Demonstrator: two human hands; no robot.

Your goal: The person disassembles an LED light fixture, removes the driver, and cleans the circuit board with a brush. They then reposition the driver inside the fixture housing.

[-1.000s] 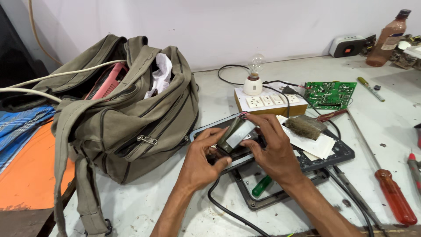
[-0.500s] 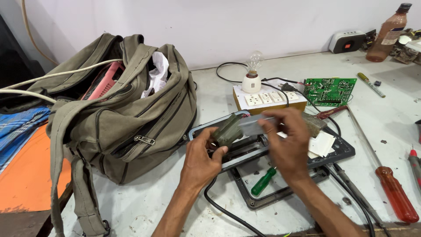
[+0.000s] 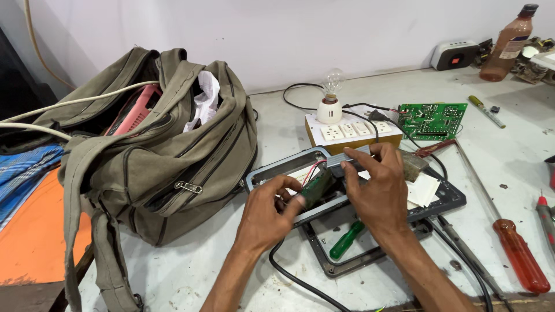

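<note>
My left hand (image 3: 269,211) pinches a small green circuit board (image 3: 317,188) between thumb and fingers, just inside a dark grey lamp housing (image 3: 267,171) that lies flat on the workbench. Thin red wires (image 3: 310,171) run from the board into the housing. My right hand (image 3: 378,188) reaches over the housing, its fingertips gripping a grey metal driver box (image 3: 346,159) at the far rim. A green-handled screwdriver (image 3: 346,240) lies below my right hand, inside a separate dark frame (image 3: 341,268).
An olive canvas bag (image 3: 162,162) stands open at the left. Behind the housing are a socket board with a bulb (image 3: 347,130) and a green circuit board (image 3: 430,120). A red-handled screwdriver (image 3: 520,257) lies at the right, and a brown bottle (image 3: 509,43) stands far right.
Both hands have brought the part down from a raised, tilted hold into the housing. My right hand has shifted onto the grey box at the far rim.
</note>
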